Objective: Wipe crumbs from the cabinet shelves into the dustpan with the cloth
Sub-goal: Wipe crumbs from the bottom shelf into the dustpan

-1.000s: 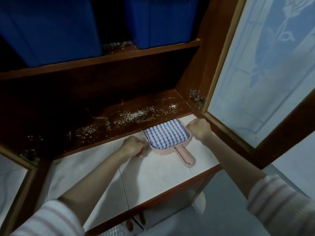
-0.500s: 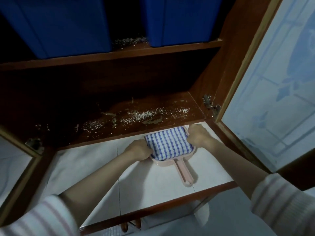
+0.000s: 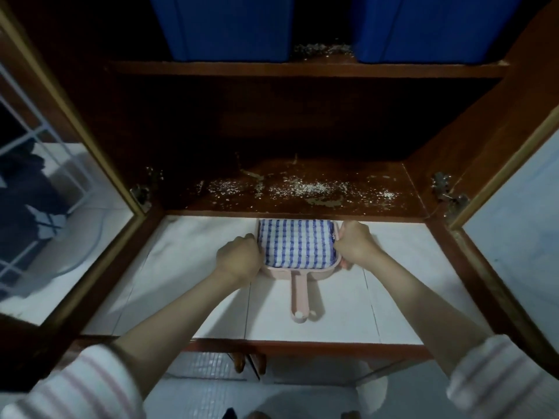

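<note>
At frame centre, the pink dustpan [image 3: 299,293], checked cloth [image 3: 298,243] inside, is being gripped at both sides by the left hand [image 3: 239,258] and right hand [image 3: 355,244]. Crumbs [image 3: 302,187] are being seen on the shelf [image 3: 408,202] just above

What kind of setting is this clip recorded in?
Likely a home kitchen or pantry: a wooden cabinet with glass-paned doors stands open over a white tiled counter, crumbs litter its lower shelf, and blue bins sit above.
</note>
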`<control>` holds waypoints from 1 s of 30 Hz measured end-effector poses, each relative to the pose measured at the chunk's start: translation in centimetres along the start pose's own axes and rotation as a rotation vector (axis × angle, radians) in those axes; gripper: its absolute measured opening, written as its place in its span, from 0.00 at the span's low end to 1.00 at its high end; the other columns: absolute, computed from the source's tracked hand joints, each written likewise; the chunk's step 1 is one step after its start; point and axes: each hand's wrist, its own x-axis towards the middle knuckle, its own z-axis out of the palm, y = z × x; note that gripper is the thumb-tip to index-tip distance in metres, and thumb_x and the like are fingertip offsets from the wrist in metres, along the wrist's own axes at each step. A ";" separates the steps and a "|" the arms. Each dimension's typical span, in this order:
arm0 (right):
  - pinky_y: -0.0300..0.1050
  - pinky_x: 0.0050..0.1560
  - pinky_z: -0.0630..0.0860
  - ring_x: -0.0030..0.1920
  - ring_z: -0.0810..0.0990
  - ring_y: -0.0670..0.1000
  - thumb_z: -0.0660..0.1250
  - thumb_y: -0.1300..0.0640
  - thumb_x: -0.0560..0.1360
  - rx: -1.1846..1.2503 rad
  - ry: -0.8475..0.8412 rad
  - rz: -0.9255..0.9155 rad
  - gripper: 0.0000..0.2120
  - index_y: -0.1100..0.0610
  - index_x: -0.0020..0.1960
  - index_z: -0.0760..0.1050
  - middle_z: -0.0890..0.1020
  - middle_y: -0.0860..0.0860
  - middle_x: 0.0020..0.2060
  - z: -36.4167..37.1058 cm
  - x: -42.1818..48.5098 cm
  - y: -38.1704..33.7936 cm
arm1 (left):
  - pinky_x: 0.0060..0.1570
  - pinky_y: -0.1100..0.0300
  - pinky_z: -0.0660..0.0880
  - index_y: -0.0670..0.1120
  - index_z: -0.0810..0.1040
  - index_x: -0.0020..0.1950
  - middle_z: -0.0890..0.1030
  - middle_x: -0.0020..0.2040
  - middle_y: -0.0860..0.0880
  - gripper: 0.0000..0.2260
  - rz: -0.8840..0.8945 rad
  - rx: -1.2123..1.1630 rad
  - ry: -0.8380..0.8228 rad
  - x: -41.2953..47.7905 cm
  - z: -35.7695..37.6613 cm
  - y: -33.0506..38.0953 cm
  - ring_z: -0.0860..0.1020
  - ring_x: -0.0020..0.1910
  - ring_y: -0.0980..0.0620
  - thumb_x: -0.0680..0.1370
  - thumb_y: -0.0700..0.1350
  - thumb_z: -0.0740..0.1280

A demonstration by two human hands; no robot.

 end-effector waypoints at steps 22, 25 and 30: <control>0.49 0.64 0.62 0.67 0.65 0.56 0.62 0.56 0.77 -0.369 0.288 -0.318 0.23 0.58 0.71 0.62 0.68 0.54 0.67 1.7 -1.4 -3.2 | 0.40 0.58 0.69 0.42 0.73 0.55 0.79 0.53 0.43 0.17 -0.042 -0.302 0.054 1.1 1.1 -1.9 0.77 0.50 0.44 0.83 0.49 0.48; 0.47 0.63 0.64 0.65 0.67 0.53 0.63 0.53 0.77 -0.375 0.110 -0.559 0.21 0.56 0.68 0.69 0.71 0.52 0.65 2.6 -1.4 -4.7 | 0.41 0.57 0.70 0.42 0.73 0.54 0.80 0.52 0.43 0.16 -0.046 -0.320 0.054 1.1 1.1 -1.9 0.77 0.50 0.43 0.83 0.49 0.49; 0.47 0.62 0.67 0.65 0.64 0.55 0.74 0.50 0.68 -0.459 -0.136 -0.528 0.32 0.55 0.69 0.68 0.69 0.51 0.66 3.7 -0.4 -4.6 | 0.39 0.57 0.69 0.44 0.71 0.43 0.81 0.47 0.42 0.15 -0.056 -0.422 0.093 0.6 1.3 -2.2 0.78 0.45 0.43 0.82 0.51 0.52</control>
